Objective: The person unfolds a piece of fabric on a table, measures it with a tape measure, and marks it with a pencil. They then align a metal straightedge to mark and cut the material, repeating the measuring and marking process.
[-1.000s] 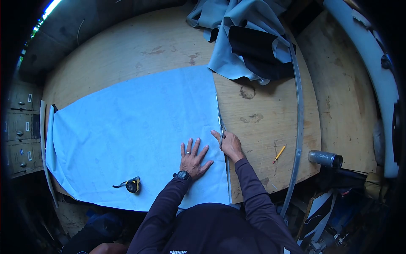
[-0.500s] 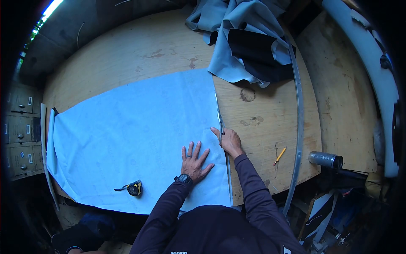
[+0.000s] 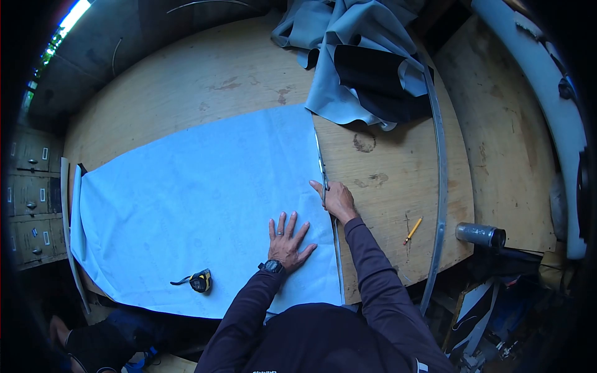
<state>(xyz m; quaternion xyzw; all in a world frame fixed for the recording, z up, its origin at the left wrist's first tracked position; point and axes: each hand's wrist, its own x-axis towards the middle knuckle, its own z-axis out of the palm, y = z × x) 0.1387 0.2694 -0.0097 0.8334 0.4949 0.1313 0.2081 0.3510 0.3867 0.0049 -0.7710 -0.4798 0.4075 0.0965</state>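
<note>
From my remote seat I watched the right hand (image 3: 339, 202) grip the scissors (image 3: 323, 176), its fingers curled around the handles and its thumb toward the cloth (image 3: 199, 193). The blades lay along the cloth's right edge, pointing away from the body. I had the left hand (image 3: 287, 244) palm down on the cloth, fingers open and spread, holding nothing; a dark watch (image 3: 272, 266) circled its wrist. The light blue cloth lay across the counter (image 3: 395, 165), somewhat rumpled at its left end.

To the left of that hand, a tape measure (image 3: 201, 281) rested on the cloth. To the right of the scissors I saw a yellow pencil (image 3: 413, 230) on the bare wood, then a long metal strip (image 3: 441, 168). A heap of fabric (image 3: 348, 81), blue-grey and black, sat at the counter's far side, its lower corner by the cloth's far right corner.
</note>
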